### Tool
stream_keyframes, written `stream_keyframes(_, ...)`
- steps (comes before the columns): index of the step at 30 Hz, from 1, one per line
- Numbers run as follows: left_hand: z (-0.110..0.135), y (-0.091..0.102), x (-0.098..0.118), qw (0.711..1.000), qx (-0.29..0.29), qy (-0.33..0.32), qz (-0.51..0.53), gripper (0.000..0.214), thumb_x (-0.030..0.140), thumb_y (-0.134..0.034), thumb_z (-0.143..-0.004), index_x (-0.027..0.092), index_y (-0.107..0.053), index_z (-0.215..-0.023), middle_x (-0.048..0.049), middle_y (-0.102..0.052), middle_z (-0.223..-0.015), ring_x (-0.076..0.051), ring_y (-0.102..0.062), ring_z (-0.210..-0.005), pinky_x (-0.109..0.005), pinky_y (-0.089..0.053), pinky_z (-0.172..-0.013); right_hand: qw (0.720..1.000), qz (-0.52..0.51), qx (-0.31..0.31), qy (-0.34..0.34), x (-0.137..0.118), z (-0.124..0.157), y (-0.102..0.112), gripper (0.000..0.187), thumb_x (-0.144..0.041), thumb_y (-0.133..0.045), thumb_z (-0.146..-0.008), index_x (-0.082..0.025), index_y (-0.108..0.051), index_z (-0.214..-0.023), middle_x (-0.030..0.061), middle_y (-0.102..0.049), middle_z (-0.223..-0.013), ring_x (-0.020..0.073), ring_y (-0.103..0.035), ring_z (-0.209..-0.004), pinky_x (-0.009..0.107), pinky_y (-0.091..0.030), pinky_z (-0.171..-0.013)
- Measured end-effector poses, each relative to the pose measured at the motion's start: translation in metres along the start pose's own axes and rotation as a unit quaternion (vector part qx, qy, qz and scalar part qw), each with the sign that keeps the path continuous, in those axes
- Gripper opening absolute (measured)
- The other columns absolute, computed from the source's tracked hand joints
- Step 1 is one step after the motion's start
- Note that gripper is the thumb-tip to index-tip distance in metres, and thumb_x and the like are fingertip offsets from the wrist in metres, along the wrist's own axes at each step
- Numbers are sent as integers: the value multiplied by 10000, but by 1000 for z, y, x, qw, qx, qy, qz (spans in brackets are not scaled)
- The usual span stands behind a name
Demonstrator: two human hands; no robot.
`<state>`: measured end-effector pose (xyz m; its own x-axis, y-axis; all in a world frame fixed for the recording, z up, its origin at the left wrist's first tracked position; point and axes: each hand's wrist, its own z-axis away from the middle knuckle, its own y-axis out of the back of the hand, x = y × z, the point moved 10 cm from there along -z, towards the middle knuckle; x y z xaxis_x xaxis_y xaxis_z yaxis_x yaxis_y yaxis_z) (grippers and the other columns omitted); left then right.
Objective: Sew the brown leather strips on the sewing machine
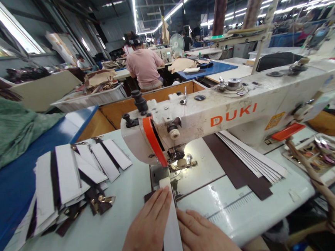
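Note:
A long white-backed strip lies on the sewing machine bed and runs under the presser foot of a white DUKI sewing machine. My left hand presses flat on the strip, fingertips over its edge. My right hand lies flat on the bed, its fingers against the strip's right side. Beyond it, dark brown strips and white strips lie fanned out. To the left sits a pile of white-and-brown strips with metal buckles.
A tray of metal fittings sits at the right, beside a twisted tan strap. Green cloth lies on a blue table edge. Thread cones stand above the machine. A co-worker in a pink shirt sits ahead.

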<state>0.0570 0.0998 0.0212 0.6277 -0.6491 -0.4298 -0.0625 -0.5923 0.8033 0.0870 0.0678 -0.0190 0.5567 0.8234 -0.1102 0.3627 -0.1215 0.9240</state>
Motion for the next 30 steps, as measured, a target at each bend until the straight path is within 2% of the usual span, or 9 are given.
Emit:
stream_keyframes(6, -4, -1, 0, 999, -33, -11, 4, 452, -5, -270, -812, 64, -597, -1116, -145, -669, -1148, -198, -621, -1071, -310, -515, -887, 1000, -18, -6, -9, 2, -4, 14, 358, -166, -500, -863, -115, -579, -1208, 101, -592, -1266, 267, -464, -1215, 377, -401, -999)
stream_keyframes(11, -8, -3, -3, 998, -67, -10, 20, 484, -38, -273, -771, 65, -624, -1087, -144, -671, -1149, -196, -634, -1057, -312, -527, -876, 999, -29, -27, -21, 2, -6, 29, 364, -279, -525, -889, -75, -587, -1184, 153, -568, -1279, 276, -443, -1223, 395, -362, -1040)
stream_keyframes(14, -11, -4, -6, 996, -77, 2, 37, 487, -43, -273, -784, 89, -630, -1088, -119, -681, -1136, -181, -640, -1044, -302, -520, -888, 999, -31, -23, -16, 3, -6, 39, 347, -258, -543, -888, -67, -576, -1176, 156, -566, -1263, 273, -450, -1204, 385, -353, -1044)
stream_keyframes(16, -12, -4, -8, 996, -76, 17, 52, 470, -39, -274, -799, 84, -635, -1074, -119, -689, -1113, -183, -652, -1015, -303, -521, -882, 999, -34, -11, -21, 6, -7, 45, 247, -197, -558, -884, -87, -597, -1102, 132, -605, -1179, 245, -497, -1127, 352, -391, -999)
stream_keyframes(19, -11, -4, -12, 994, -71, 43, 68, 445, -30, -286, -815, 77, -630, -1076, -121, -692, -1099, -193, -658, -992, -317, -525, -874, 998, -32, 1, -53, 17, -10, 50, 52, -141, -564, -884, -132, -610, -907, 69, -640, -934, 206, -560, -894, 320, -471, -836)
stream_keyframes(21, -11, -4, -13, 993, -71, 57, 73, 438, -27, -300, -821, 90, -621, -1094, -107, -690, -1103, -191, -650, -1002, -322, -518, -886, 997, -19, 11, -73, 25, -13, 53, 58, -133, -563, -882, -140, -590, -832, 53, -614, -833, 205, -552, -791, 327, -483, -748)
stream_keyframes(23, -10, -3, -14, 992, -71, 67, 81, 427, -27, -315, -826, 98, -613, -1104, -98, -684, -1110, -188, -636, -1021, -326, -505, -908, 997, -8, 23, -77, 30, -18, 57, 45, -125, -561, -885, -130, -587, -849, 63, -609, -855, 211, -546, -805, 341, -475, -763)
stream_keyframes(27, -10, -3, -14, 989, -71, 85, 98, 385, -28, -344, -832, 82, -604, -1094, -114, -667, -1103, -201, -619, -1027, -345, -492, -923, 1000, -10, 22, 5, 25, -25, 57, 56, -158, -568, -910, -133, -602, -873, 55, -620, -946, 198, -532, -933, 330, -422, -902)
stream_keyframes(30, -11, -4, -13, 987, -76, 94, 106, 369, -32, -363, -829, 71, -593, -1098, -127, -652, -1094, -212, -612, -1018, -353, -494, -910, 998, -12, 10, 61, 20, -26, 51, 95, -182, -572, -916, -133, -606, -842, 45, -621, -908, 188, -534, -925, 314, -418, -906)
